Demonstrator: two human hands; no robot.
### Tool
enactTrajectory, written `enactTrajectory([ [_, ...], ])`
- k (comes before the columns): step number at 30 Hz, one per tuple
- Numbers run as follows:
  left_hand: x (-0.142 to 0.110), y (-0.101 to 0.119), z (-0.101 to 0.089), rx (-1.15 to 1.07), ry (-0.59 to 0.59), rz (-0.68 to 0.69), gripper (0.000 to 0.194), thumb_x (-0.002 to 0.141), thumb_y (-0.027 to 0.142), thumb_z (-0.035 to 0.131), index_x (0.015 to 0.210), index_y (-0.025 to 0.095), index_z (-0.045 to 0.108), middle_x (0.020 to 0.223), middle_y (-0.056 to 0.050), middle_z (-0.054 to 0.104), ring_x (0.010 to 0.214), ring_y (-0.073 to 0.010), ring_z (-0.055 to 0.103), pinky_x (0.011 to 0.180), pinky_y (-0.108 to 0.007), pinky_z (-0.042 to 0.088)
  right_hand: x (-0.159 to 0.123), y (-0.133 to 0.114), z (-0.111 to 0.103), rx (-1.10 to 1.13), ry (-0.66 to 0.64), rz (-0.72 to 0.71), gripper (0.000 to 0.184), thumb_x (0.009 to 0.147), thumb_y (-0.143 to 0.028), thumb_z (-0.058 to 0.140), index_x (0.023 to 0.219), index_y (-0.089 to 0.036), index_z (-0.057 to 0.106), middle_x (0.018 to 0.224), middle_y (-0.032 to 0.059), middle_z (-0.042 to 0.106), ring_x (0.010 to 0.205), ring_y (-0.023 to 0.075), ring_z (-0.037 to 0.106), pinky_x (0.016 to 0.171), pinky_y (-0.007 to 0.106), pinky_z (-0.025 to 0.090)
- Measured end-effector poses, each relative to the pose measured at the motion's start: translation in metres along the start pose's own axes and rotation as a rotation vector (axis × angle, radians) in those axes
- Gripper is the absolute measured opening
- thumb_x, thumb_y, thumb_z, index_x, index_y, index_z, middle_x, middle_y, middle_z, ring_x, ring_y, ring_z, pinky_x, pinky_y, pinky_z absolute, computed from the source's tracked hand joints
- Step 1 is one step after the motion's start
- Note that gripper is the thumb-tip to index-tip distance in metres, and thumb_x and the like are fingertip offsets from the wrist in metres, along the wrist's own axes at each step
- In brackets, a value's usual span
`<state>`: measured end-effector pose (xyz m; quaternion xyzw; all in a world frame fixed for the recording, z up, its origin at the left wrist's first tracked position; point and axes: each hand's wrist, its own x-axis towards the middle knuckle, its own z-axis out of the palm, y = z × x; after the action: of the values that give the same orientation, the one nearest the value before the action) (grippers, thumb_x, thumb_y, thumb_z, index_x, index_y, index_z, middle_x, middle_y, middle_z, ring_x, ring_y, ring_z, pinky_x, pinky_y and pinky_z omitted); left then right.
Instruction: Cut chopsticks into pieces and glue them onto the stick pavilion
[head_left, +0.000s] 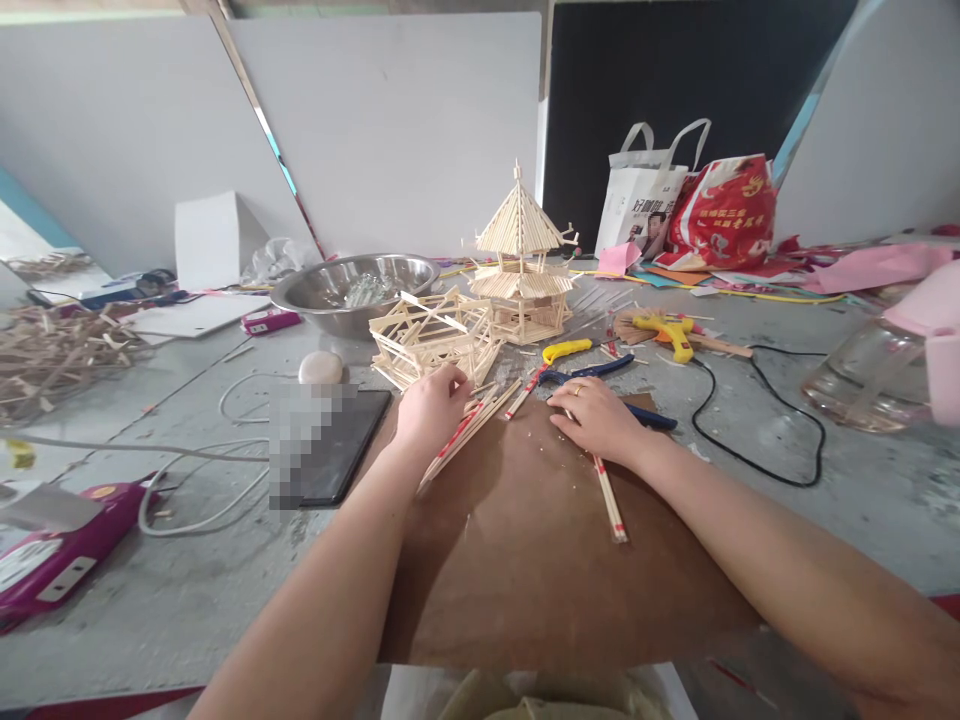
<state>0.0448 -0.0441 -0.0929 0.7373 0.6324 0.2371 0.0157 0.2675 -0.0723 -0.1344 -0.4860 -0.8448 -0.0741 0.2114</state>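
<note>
My left hand (439, 405) is closed, its fingers curled just in front of a six-sided open frame of thin wooden sticks (427, 335); whatever it may hold is hidden. Beside it lie loose wooden chopsticks (472, 430), with a red-printed wrapper among them. My right hand (596, 415) is closed over a bundle of chopsticks (609, 500) in a clear wrapper with red print, whose lower end sticks out toward me on the brown board (570, 590). Yellow-handled cutters (566, 350) and blue-handled pliers (600, 368) lie past my right hand.
Behind stands a stick-built pagoda (521, 270), next to a steel basin (337, 290). A dark tablet (360, 440) lies left, near a magenta power strip (75, 550). At right are a yellow glue gun (671, 335) with a looping black cord and a glass jar (862, 380).
</note>
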Motion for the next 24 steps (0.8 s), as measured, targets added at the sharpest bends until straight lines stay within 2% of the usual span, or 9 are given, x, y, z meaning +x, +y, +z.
enactTrajectory([
  [6, 0.002, 0.003, -0.023, -0.362, 0.331, -0.087, 0.018, 0.07, 0.036, 0.044, 0.069, 0.018, 0.048, 0.058, 0.003, 0.049, 0.053, -0.008, 0.044, 0.054, -0.02, 0.036, 0.001, -0.002, -0.003, 0.024, 0.037, -0.03, 0.018, 0.074, -0.022, 0.047, 0.084, -0.017, 0.062, 0.091, 0.006, 0.062, 0.091, 0.0189, 0.05, 0.083, 0.034, 0.033],
  [9, 0.002, 0.003, -0.034, -0.539, 0.417, -0.145, 0.021, 0.069, 0.039, 0.045, 0.069, 0.018, 0.045, 0.057, 0.004, 0.045, 0.05, -0.0067, 0.04, 0.05, -0.019, 0.035, 0.0, -0.006, -0.004, 0.06, 0.037, -0.064, 0.02, 0.075, -0.023, 0.048, 0.089, -0.017, 0.06, 0.093, 0.0061, 0.062, 0.093, 0.0187, 0.049, 0.084, 0.035, 0.032],
  [13, 0.004, 0.002, -0.047, -0.648, 0.342, -0.163, 0.021, 0.067, 0.038, 0.048, 0.068, 0.017, 0.048, 0.054, 0.004, 0.044, 0.046, -0.0055, 0.036, 0.046, -0.018, 0.033, -0.003, -0.014, -0.005, 0.109, -0.023, -0.128, 0.024, 0.076, -0.028, 0.047, 0.094, -0.018, 0.058, 0.096, 0.0053, 0.061, 0.096, 0.0183, 0.048, 0.086, 0.036, 0.029],
  [18, 0.021, -0.002, -0.068, -0.614, 0.185, -0.127, 0.021, 0.063, 0.036, 0.052, 0.065, 0.016, 0.052, 0.054, 0.004, 0.045, 0.045, -0.0053, 0.036, 0.044, -0.019, 0.03, -0.006, -0.021, -0.005, 0.147, -0.089, -0.155, 0.02, 0.076, -0.027, 0.047, 0.091, -0.02, 0.059, 0.093, 0.0039, 0.062, 0.095, 0.017, 0.049, 0.085, 0.037, 0.029],
  [24, 0.055, -0.008, -0.08, -0.518, 0.243, -0.094, 0.02, 0.062, 0.034, 0.05, 0.064, 0.015, 0.054, 0.053, 0.004, 0.047, 0.048, -0.006, 0.038, 0.048, -0.02, 0.032, -0.006, -0.019, -0.005, 0.204, -0.022, -0.111, 0.018, 0.076, -0.023, 0.047, 0.09, -0.023, 0.059, 0.091, 0.0021, 0.063, 0.094, 0.0154, 0.052, 0.089, 0.038, 0.03],
])
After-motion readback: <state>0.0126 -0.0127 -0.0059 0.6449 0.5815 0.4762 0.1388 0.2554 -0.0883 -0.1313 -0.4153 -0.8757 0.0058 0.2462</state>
